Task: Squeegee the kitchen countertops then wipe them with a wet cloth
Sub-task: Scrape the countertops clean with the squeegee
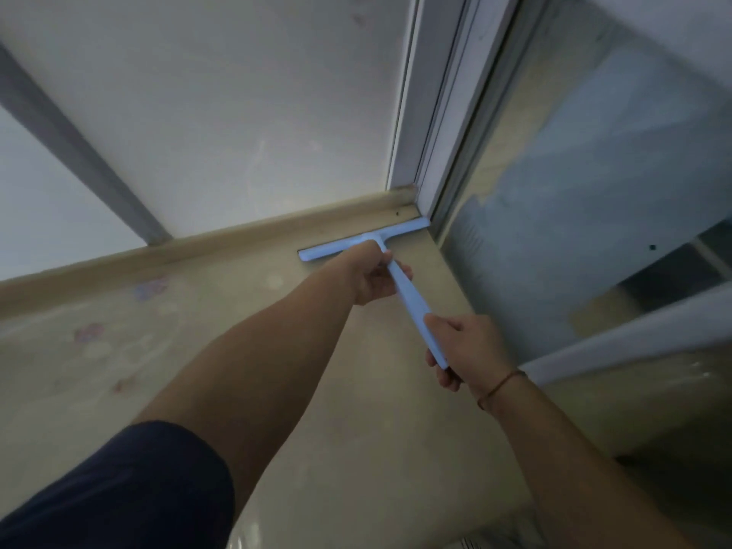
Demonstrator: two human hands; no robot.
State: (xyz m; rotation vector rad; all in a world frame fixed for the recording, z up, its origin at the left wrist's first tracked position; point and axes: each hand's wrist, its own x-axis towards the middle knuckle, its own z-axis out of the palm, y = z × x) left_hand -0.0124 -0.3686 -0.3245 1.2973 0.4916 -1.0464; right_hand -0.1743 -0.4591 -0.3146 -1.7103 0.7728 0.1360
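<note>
Gripping the near end of the squeegee's handle, the right hand (467, 346) had its fingers curled round the shaft, which ran away from it toward the worktop's far edge. The left hand (370, 277) held the same handle higher up, just short of the blade, thumb and fingers wrapped about it; this hand was the nearer of the two to the working end.

The squeegee (412, 299) lay with its handle's long axis pointing from the right hand up and slightly left, toward the far right corner of the worktop (277, 390). Its blade (336, 247) stood crosswise to the handle, its long axis running along the raised back lip (198, 239), just beside it. The blade's right end sat at the corner, by the window frame (439, 112); whether it touched the frame could not be told.

In my judgement the blade was set at the start of a stroke, and the coming move would be a pull along the handle's axis toward the person, blade square to the path. Faint pinkish marks (150, 289) showed on the worktop's left portion, well apart from the blade. No cloth was in view.
</note>
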